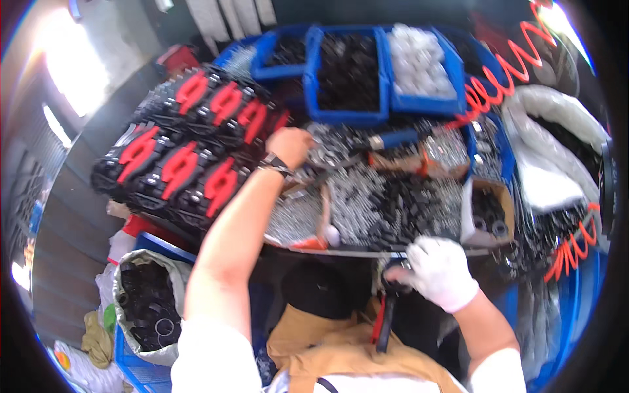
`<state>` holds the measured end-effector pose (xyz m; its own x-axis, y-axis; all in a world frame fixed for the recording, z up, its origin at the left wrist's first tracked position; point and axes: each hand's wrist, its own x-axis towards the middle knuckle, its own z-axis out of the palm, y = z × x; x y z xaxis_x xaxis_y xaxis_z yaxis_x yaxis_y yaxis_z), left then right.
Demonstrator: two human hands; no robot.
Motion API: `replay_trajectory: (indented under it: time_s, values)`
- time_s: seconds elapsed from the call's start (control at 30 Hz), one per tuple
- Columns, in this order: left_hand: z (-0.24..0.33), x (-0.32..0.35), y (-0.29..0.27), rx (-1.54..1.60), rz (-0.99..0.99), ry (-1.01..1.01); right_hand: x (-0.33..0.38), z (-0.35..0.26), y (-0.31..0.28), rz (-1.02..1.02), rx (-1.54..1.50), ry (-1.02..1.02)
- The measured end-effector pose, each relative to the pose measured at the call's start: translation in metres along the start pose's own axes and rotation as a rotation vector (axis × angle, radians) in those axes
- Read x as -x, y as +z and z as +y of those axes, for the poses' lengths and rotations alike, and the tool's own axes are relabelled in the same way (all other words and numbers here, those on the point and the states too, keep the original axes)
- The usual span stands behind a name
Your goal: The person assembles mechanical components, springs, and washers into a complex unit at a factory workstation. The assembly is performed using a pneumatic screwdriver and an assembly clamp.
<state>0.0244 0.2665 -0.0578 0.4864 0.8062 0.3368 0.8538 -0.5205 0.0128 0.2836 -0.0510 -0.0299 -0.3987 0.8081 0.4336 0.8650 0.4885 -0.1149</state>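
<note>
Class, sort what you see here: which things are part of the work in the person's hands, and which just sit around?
In use:
left hand, reaching into small metal parts
gloved right hand, holding a black-and-red tool

Lying about:
stacked red-and-black clamps
blue bins
orange coiled hose
sack of black rings

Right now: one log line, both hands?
left hand: bare, on metal parts pile | right hand: gloved, gripping black-red tool | blue bins behind

A person is reaching their bare left hand (289, 145) into a pile of small metal parts (327, 147) on a crowded workbench (341, 249). Their white-gloved right hand (438, 270) is gripping a black-and-red tool (385, 308) just below the bench's front edge. Stacked red-and-black assemblies (190, 157) are lying left of the pile, blue bins (357, 72) behind it.
</note>
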Motion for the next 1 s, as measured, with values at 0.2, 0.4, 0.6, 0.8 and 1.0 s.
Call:
replay_trajectory:
  time_s: [0.2, 0.4, 0.6, 0.8, 1.0]
  values:
    - [0.056, 0.061, -0.064, 0.409, 0.403, 0.016, 0.014, 0.001, 0.006, 0.284, -0.568, 0.006]
    - [0.187, 0.207, -0.052, 1.821, -0.314, -0.397, 0.012, -0.024, 0.039, 0.718, -0.756, 0.444]
    - [0.232, 0.246, -0.004, 2.172, -0.18, -0.572, 0.033, 0.009, 0.039, 0.428, -0.778, 0.263]
    - [0.236, 0.254, -0.007, 2.153, -0.147, -0.602, 0.064, 0.013, 0.046, 0.431, -1.06, 0.39]
    - [0.238, 0.251, -0.003, 2.129, -0.184, -0.657, 0.057, 0.005, 0.044, 0.549, -1.239, 0.515]
